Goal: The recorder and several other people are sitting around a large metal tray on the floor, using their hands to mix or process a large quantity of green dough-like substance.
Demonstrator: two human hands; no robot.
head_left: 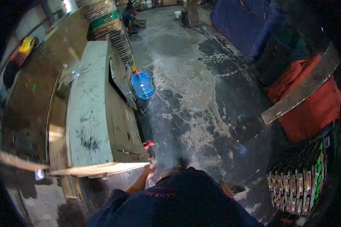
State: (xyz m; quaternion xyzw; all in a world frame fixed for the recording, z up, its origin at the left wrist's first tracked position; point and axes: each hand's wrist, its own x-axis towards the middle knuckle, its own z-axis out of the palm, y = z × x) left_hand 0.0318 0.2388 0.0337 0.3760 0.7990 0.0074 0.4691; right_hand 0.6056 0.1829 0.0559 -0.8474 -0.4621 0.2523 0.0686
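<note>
Seen from above, a person in a dark blue shirt (178, 204) reaches the left hand (149, 172) forward to the near end of a long thin wooden strip (98, 169), fingers apparently closed on it though the grip is blurred; the right hand is out of sight. The strip lies across the near edge of a pale green metal machine (89, 109), a red clamp (148, 143) just beyond the hand. Farther off, a blue water jug (142, 84) stands on the wet concrete floor (193, 87), with stacked crates (297, 178) at the right.
</note>
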